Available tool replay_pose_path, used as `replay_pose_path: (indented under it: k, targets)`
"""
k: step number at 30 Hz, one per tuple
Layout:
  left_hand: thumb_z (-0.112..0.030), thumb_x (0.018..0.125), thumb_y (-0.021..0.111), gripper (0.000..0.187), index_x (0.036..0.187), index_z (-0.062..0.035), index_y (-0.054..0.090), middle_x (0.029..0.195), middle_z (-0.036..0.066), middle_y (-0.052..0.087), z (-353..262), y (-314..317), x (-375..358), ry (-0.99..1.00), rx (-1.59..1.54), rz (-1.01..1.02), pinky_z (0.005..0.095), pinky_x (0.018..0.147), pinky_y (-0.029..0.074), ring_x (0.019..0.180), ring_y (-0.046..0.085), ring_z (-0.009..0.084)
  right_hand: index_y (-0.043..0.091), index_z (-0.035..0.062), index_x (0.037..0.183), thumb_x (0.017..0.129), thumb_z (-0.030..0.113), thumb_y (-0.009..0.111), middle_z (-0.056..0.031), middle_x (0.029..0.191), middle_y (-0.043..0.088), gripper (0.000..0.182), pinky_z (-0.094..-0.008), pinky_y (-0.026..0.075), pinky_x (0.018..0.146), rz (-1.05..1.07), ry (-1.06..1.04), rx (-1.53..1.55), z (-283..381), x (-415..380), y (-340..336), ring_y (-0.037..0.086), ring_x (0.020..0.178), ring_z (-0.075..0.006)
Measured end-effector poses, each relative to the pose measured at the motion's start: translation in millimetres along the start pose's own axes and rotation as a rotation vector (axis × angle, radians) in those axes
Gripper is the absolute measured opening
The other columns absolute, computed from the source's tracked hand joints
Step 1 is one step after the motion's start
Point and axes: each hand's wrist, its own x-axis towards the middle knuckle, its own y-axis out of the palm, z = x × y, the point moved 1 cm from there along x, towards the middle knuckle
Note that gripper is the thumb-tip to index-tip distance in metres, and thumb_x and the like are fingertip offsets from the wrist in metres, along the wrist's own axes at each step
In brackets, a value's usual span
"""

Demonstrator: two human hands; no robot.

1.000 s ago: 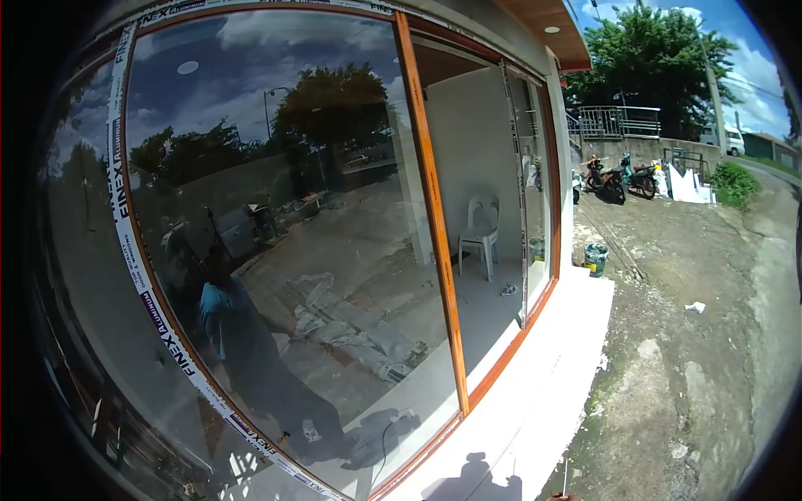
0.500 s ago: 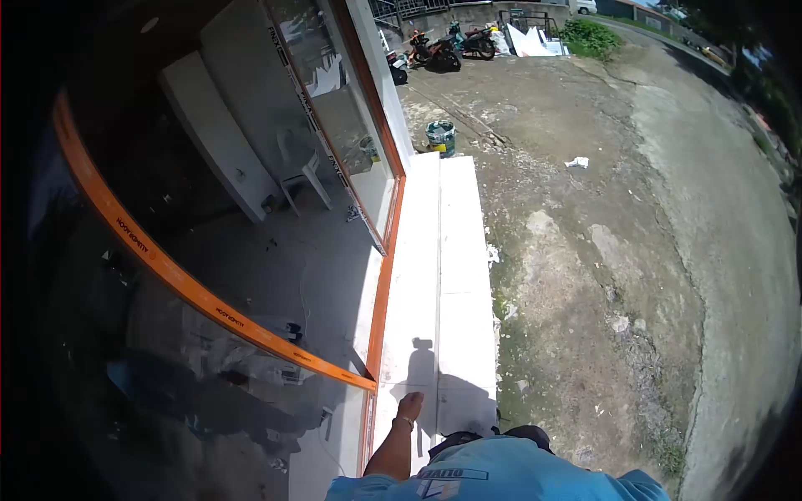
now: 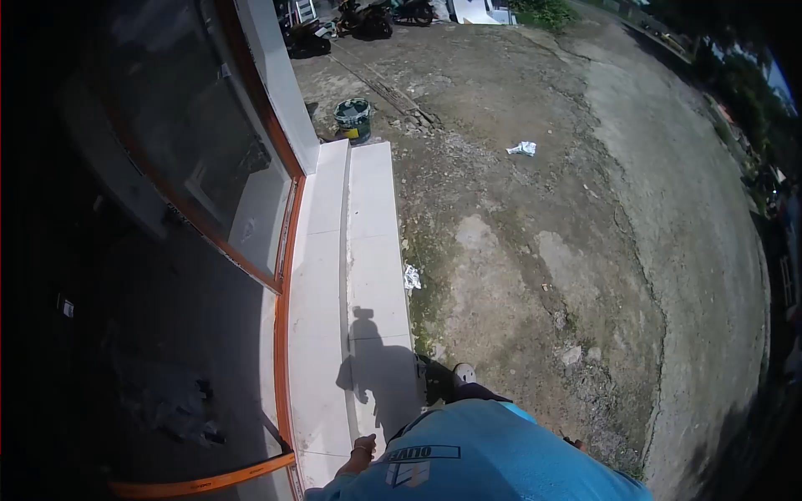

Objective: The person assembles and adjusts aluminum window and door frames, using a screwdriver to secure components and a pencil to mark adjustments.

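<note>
I look straight down over my blue shirt (image 3: pixel 484 455). My left hand (image 3: pixel 363 445), with a band on its wrist, hangs low over the near end of the white tiled step (image 3: pixel 368 250), close to the orange window frame (image 3: pixel 284 284). Its fingers look curled, but the hand is too small to show whether it holds anything. My shadow falls across the step just ahead of it. One shoe (image 3: pixel 464 373) shows at the step's edge. My right hand is out of sight behind my body.
Large glass panes (image 3: pixel 192 150) run along the left. A green bucket (image 3: pixel 353 119) stands at the step's far end. Crumpled paper (image 3: pixel 522 149) and a white scrap (image 3: pixel 411 277) lie on the rough dirt ground to the right. Motorcycles (image 3: pixel 368 17) are parked far off.
My view has tipped from facing the window to looking down along the step. My left hand has drawn back closer to my body, and my shirt fills more of the bottom edge.
</note>
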Motion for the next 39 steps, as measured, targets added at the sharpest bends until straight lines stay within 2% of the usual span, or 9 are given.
replay_pose_path:
  k: [1, 2, 4, 7, 14, 22, 27, 33, 39]
  targets:
    - [-0.029, 0.086, 0.044, 0.026, 0.096, -0.0078, 0.057, 0.072, 0.01, 0.057, 29.2, 7.5, 77.2, 0.671, -0.305, 0.238, 0.0392, 0.046, 0.039, 0.057, 0.051, 0.0208, 0.057, 0.0072, 0.087, 0.088, 0.024, 0.038, -0.0002, 0.047, 0.034, 0.026, -0.027, 0.028, 0.04, 0.039, -0.023, -0.018, 38.8, 51.7, 39.5, 0.031, 0.04, -0.0135]
    - [-0.029, 0.086, 0.044, 0.026, 0.096, -0.0078, 0.057, 0.072, 0.01, 0.057, -32.7, 27.6, 82.0, 0.688, -0.35, 0.228, 0.0392, 0.046, 0.039, 0.057, 0.051, 0.0208, 0.054, 0.0092, 0.08, 0.087, 0.023, 0.038, -0.0008, 0.047, 0.034, 0.023, -0.0275, 0.029, 0.04, -0.14, -0.026, 0.101, 84.9, 101.6, 82.9, 0.032, 0.041, -0.0138]
    - [-0.034, 0.087, 0.049, 0.032, 0.107, -0.01, 0.054, 0.08, 0.007, 0.056, -101.3, 35.7, 59.5, -0.216, -0.68, -0.127, 0.0395, 0.05, 0.039, 0.059, 0.049, 0.0171, 0.043, 0.013, 0.065, 0.085, 0.022, 0.041, -0.0015, 0.049, 0.038, 0.022, -0.0284, 0.033, 0.04, -0.43, -0.02, 0.155, 169.7, 149.0, 182.1, 0.039, 0.043, -0.0145]
    - [-0.039, 0.085, 0.054, 0.036, 0.11, -0.0125, 0.056, 0.094, 0.0, 0.06, -201.5, 37.6, 18.7, 0.135, -0.485, -0.037, 0.034, 0.063, 0.044, 0.079, 0.057, 0.0145, 0.045, 0.0168, 0.067, 0.086, 0.018, 0.049, 0.0015, 0.054, 0.043, 0.019, -0.0253, 0.039, 0.041, -0.177, -0.165, 0.242, 276.0, 204.7, 391.2, 0.043, 0.044, -0.0142]
    - [-0.033, 0.078, 0.049, 0.039, 0.096, -0.0044, 0.068, 0.107, 0.019, 0.063, -379.7, 42.1, 116.4, -0.311, -0.191, -0.505, 0.038, 0.091, 0.045, 0.102, 0.059, 0.0318, 0.057, 0.0132, 0.097, 0.085, 0.024, 0.06, 0.0052, 0.075, 0.056, 0.017, -0.0174, 0.032, 0.045, 0.73, -0.593, -0.523, 394.6, 197.5, 855.1, 0.043, 0.052, -0.0043]
    - [-0.04, 0.079, 0.049, 0.044, 0.1, -0.0052, 0.065, 0.108, 0.02, 0.061, -826.9, 63.2, 139.9, 0.404, -0.26, -0.381, 0.0419, 0.091, 0.044, 0.105, 0.057, 0.0343, 0.055, 0.0066, 0.112, 0.085, 0.03, 0.06, -0.0098, 0.097, 0.061, 0.037, -0.0312, 0.049, 0.063, 0.865, 0.335, 0.037, 553.1, 303.9, 1077.8, 0.059, 0.073, -0.019]
    - [-0.044, 0.081, 0.052, 0.047, 0.108, -0.0066, 0.061, 0.104, 0.018, 0.063, -1010.4, 60.0, 135.6, 0.592, -0.33, -0.459, 0.0403, 0.087, 0.046, 0.101, 0.059, 0.0322, 0.053, 0.0079, 0.116, 0.082, 0.039, 0.061, -0.0113, 0.101, 0.058, 0.046, -0.0308, 0.047, 0.064, 0.94, 0.419, -0.87, 630.2, 440.5, 1181.1, 0.057, 0.08, -0.0218]
    - [-0.04, 0.078, 0.055, 0.047, 0.106, -0.0037, 0.062, 0.104, 0.02, 0.062, -1069.4, 142.1, 150.8, -0.174, -0.807, -0.837, 0.0422, 0.086, 0.047, 0.1, 0.059, 0.0358, 0.054, 0.0135, 0.109, 0.085, 0.036, 0.058, 0.0031, 0.061, 0.046, 0.033, -0.0237, 0.026, 0.033, 0.73, -0.069, -1.362, 671.3, 419.9, 1322.2, 0.036, 0.038, -0.0084]
    - [-0.037, 0.073, 0.054, 0.05, 0.105, 0.0008, 0.063, 0.111, 0.022, 0.06, -1173.4, 290.7, 125.4, -0.551, -0.627, -0.261, 0.0401, 0.087, 0.045, 0.104, 0.057, 0.0371, 0.029, 0.0042, 0.137, 0.082, 0.011, 0.062, -0.006, 0.077, 0.052, 0.064, -0.0259, 0.042, 0.049, 1.206, -0.762, -1.797, 739.3, 415.9, 1578.9, 0.049, 0.056, -0.012]
